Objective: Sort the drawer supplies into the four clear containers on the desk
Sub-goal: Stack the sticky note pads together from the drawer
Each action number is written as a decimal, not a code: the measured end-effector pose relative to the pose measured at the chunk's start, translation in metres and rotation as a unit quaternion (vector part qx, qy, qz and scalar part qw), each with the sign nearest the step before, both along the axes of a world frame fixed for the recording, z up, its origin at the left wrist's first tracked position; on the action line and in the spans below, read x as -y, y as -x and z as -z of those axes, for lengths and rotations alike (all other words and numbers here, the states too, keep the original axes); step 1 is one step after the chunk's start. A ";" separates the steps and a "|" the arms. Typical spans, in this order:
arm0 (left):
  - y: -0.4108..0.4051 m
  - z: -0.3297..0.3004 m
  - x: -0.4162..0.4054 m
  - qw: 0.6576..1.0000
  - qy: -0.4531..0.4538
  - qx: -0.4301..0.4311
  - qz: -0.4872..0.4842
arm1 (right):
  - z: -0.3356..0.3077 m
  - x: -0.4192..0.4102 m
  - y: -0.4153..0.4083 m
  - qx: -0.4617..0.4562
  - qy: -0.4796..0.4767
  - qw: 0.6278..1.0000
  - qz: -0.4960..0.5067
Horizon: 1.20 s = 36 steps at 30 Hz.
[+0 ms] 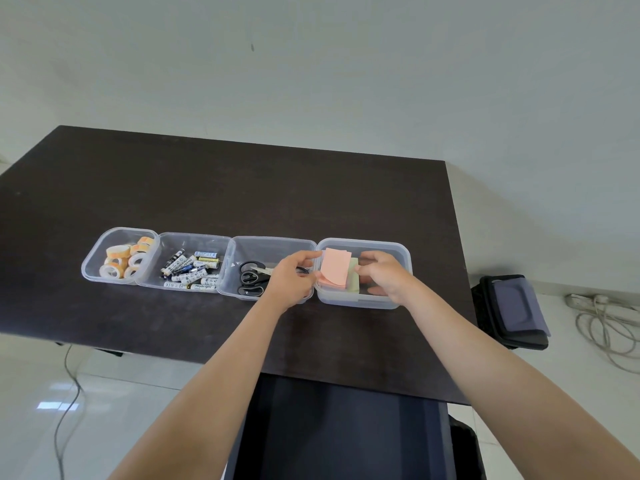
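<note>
Four clear containers stand in a row on the dark desk [207, 188]. The leftmost container [90, 268] holds several tape rolls [123, 261]. Beside it, another container [194, 237] holds several batteries [192, 270]. Black scissors [250, 277] lie in the third container [273, 242]. The rightmost container [403, 252] holds a pale yellow sticky-note pad [353, 280] with a pink sticky-note pad [334, 268] tilted on top. My left hand [292, 275] pinches the pink pad's left edge. From the right, my right hand [382, 275] grips the pads with curled fingers.
An open dark drawer [339, 431] juts out below the desk's front edge, between my forearms. A dark bag [512, 310] sits on the floor at the right, next to coiled white cables [606, 327]. Another cable [69, 382] trails over the floor at the left.
</note>
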State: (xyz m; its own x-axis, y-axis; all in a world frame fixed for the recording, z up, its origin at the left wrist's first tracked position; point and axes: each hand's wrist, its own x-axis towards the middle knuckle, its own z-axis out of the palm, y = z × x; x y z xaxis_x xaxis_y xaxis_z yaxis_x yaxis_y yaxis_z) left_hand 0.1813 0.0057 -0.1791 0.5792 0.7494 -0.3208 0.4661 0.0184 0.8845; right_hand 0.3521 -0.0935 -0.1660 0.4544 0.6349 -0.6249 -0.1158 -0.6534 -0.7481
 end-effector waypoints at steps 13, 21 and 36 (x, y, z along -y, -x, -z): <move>0.000 -0.001 0.001 1.000 0.010 0.010 0.001 | 0.001 -0.004 0.018 0.190 -0.055 0.980 0.024; 0.001 -0.002 0.002 0.999 0.026 0.024 -0.001 | 0.000 -0.007 0.027 0.213 -0.070 0.974 -0.013; 0.001 -0.001 0.003 1.000 -0.001 0.009 -0.004 | -0.002 -0.011 0.032 0.236 -0.020 0.970 -0.058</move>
